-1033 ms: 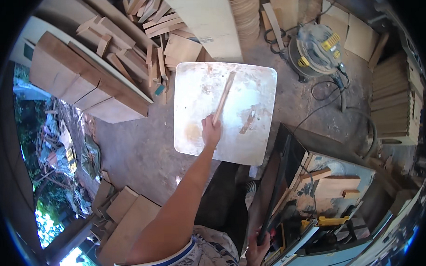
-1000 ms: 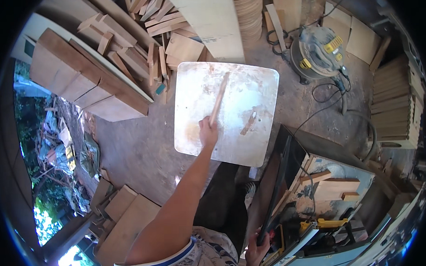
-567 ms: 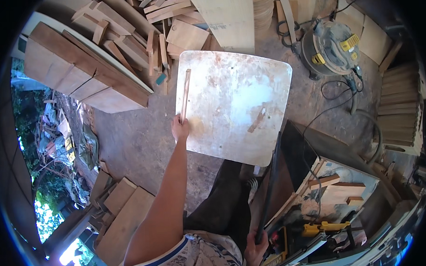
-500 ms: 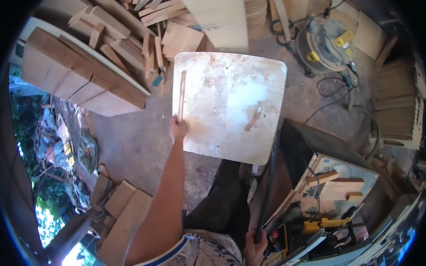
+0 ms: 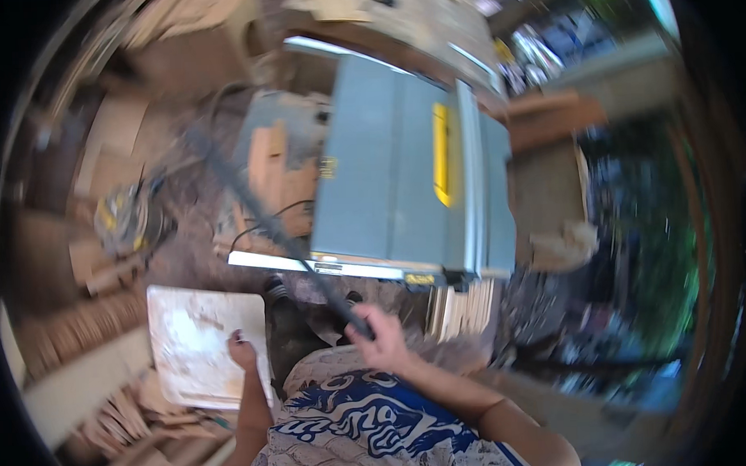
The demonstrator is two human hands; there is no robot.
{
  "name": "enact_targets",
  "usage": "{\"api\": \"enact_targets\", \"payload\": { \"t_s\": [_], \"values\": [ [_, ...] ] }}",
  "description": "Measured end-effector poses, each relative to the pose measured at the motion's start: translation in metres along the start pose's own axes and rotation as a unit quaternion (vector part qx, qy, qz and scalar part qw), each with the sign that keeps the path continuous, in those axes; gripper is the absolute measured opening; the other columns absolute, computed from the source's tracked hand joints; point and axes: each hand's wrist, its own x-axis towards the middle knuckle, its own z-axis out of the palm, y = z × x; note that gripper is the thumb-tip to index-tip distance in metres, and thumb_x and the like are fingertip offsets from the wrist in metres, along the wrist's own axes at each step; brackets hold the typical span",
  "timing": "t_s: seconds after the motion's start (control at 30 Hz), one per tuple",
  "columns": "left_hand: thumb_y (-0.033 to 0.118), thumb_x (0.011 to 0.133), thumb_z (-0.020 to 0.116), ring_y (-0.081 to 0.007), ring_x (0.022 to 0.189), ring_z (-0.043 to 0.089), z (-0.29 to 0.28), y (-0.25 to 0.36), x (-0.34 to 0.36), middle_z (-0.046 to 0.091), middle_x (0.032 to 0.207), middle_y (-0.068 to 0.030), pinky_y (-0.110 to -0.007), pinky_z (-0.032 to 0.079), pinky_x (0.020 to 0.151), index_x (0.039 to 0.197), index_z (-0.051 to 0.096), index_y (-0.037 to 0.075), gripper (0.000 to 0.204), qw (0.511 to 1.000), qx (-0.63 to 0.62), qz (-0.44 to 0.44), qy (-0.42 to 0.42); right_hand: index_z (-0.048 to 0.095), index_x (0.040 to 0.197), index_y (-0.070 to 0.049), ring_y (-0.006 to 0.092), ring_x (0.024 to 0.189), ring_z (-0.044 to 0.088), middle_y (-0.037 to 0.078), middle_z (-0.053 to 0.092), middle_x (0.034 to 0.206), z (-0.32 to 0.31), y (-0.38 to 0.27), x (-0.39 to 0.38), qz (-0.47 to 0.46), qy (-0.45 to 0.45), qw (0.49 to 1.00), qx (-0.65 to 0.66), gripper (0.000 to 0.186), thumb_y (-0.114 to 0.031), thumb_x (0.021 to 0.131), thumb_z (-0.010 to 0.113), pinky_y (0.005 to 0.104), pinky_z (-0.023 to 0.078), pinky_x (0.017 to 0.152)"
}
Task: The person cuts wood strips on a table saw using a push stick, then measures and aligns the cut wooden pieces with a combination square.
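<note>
Pole (image 5: 288, 244), long and black, is in the right hand (image 5: 382, 339). The fingers there are wrapped around its near end, with no gap that I can see. From that hand the pole slants up and to the left, and it crosses in front of the corner of a big blue-grey table (image 5: 370, 151).

The left hand (image 5: 242, 351) is over a white board (image 5: 175, 342), near the side closest to the body. Its fingers look bent, but they are small and blurry. I cannot tell how far open they are, or if they hold anything. The board has round corners and brown marks. A thin tan strip (image 5: 205, 398) seems to be along its bottom edge, well apart from the pole.

The table has a yellow bar (image 5: 442, 157) on top and a silver rail (image 5: 471, 172) next to it. Bits of wood (image 5: 268, 163) are just to its left. Farther left is a yellow and grey machine (image 5: 122, 221), all blurry. More wood scraps (image 5: 121, 427) are heaped below the board.
</note>
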Motion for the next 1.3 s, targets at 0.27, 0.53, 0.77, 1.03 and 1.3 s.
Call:
{"api": "enact_targets", "payload": {
  "t_s": [0.27, 0.53, 0.77, 1.03, 1.3],
  "values": [
    [-0.009, 0.078, 0.045, -0.0135, 0.071, 0.063, 0.093, 0.205, -0.055, 0.069, 0.085, -0.0054, -0.027, 0.052, 0.065, 0.106, 0.071, 0.002, 0.04, 0.879, -0.209, -0.019, -0.427, 0.051, 0.093, -0.001, 0.019, 0.075, 0.047, 0.006, 0.048, 0.081, -0.249, 0.258, -0.193, 0.23, 0.644, 0.726, -0.074, 0.01, -0.004, 0.096, 0.06, 0.0335, 0.042, 0.069],
    [0.013, 0.086, 0.064, -0.021, 0.089, 0.07, 0.089, 0.249, -0.132, 0.075, 0.097, -0.0123, -0.034, 0.055, 0.081, 0.114, 0.071, 0.003, 0.03, 0.852, 0.109, 0.114, -0.499, 0.059, 0.112, -0.003, 0.0466, 0.097, 0.065, 0.024, 0.069, 0.099, -0.233, 0.529, -0.395, 0.64, 0.464, 0.611, -0.042, 0.032, -0.022, 0.086, 0.063, 0.0534, 0.048, 0.088],
    [0.032, 0.088, 0.07, -0.0283, 0.097, 0.072, 0.118, 0.294, -0.238, 0.075, 0.102, -0.0132, -0.038, 0.055, 0.086, 0.112, 0.073, 0.01, 0.033, 0.722, 0.398, 0.25, -0.508, 0.057, 0.121, -0.006, 0.0421, 0.112, 0.055, 0.021, 0.062, 0.111, -0.212, 0.64, -0.409, 0.58, 0.432, 0.687, -0.065, 0.046, -0.015, 0.079, 0.075, 0.0501, 0.044, 0.098],
    [0.032, 0.098, 0.064, -0.0158, 0.102, 0.058, 0.535, 0.314, -0.512, 0.061, 0.123, -0.0055, -0.026, 0.045, 0.086, 0.147, 0.045, 0.004, 0.059, 0.709, 0.018, 0.025, -0.705, 0.052, 0.118, 0.001, 0.0445, 0.123, 0.049, 0.027, 0.054, 0.13, -0.274, 0.787, -0.386, 0.412, 0.431, 0.779, -0.196, 0.057, -0.02, 0.073, 0.081, 0.0495, 0.041, 0.103],
    [0.037, 0.095, 0.061, -0.0301, 0.142, 0.038, 0.633, 0.354, -0.592, 0.033, 0.159, -0.0188, -0.046, 0.033, 0.11, 0.158, 0.025, 0.007, 0.078, 0.768, 0.006, -0.106, -0.632, 0.055, 0.102, -0.001, 0.0458, 0.106, 0.055, 0.025, 0.06, 0.108, -0.266, 0.829, -0.422, 0.45, 0.348, 0.821, -0.049, 0.053, -0.031, 0.069, 0.085, 0.0509, 0.044, 0.087]
  ]
}}
